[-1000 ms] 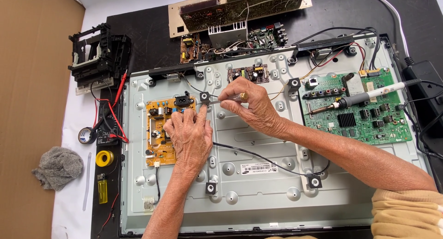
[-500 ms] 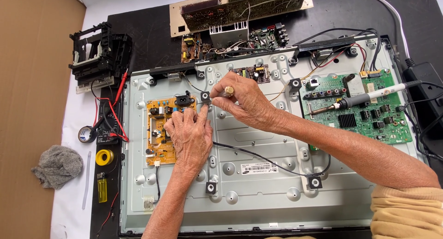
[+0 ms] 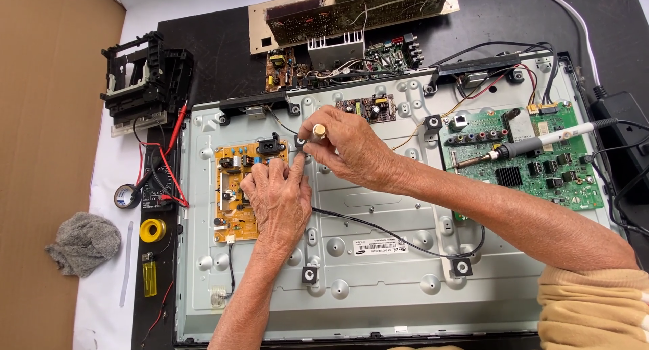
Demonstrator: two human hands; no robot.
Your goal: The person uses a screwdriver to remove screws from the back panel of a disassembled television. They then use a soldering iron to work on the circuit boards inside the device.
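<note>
My right hand [image 3: 351, 151] grips a small tool with a round brass-coloured end [image 3: 318, 130], held upright over a black square mount [image 3: 299, 144] on the grey metal back panel [image 3: 378, 269] of a flat screen. My left hand [image 3: 278, 200] lies over the right edge of the orange power board [image 3: 233, 188], fingertips up against that same mount, just under the tool. Whether those fingers pinch anything is hidden. A black cable [image 3: 378, 230] runs out from beneath my hands across the panel.
A green main board [image 3: 541, 171] with a soldering iron [image 3: 534, 146] lying on it sits at the right. Loose circuit boards [image 3: 351, 12] lie at the back. On the left are a black plastic frame [image 3: 145, 76], red probe leads [image 3: 172, 161], tape rolls [image 3: 153, 230], a yellow lighter [image 3: 149, 277] and a grey rag [image 3: 84, 242].
My right hand has shifted slightly left and turned, so the tool's brass end now stands up over the mount. My left hand has stayed on the orange board.
</note>
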